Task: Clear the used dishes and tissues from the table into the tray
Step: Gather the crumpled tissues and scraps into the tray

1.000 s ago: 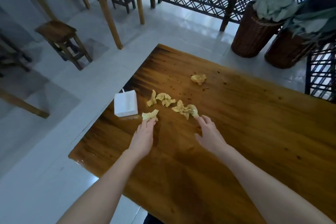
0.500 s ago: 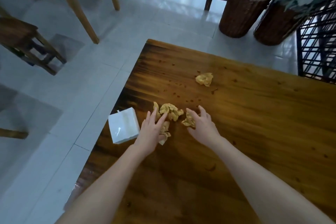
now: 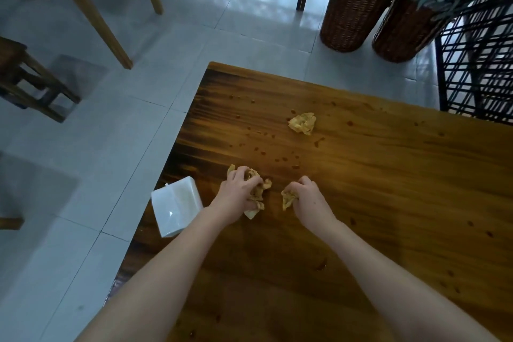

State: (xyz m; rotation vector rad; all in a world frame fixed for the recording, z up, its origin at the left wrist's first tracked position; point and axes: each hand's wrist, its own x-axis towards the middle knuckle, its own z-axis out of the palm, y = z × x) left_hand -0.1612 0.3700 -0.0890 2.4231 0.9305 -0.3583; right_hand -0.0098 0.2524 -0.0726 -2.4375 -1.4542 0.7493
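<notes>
Both hands have closed since half a second ago. Left hand (image 3: pixel 238 189): fingers, then spread, now curled round a gathered tissue bundle (image 3: pixel 256 192). Right hand (image 3: pixel 308 197): pinches one tissue wad (image 3: pixel 287 198). Both lie near the left edge of the table (image 3: pixel 402 189). Gathering judged nearly done.

Remaining: one loose tissue (image 3: pixel 302 123) toward the far edge, well apart, with sauce spots (image 3: pixel 283 159) between and no obstacle to the reach.

Tissue pack (image 3: pixel 177 205): overhangs the left edge, just beside the left hand.

Tray, dishes: not in view.
</notes>
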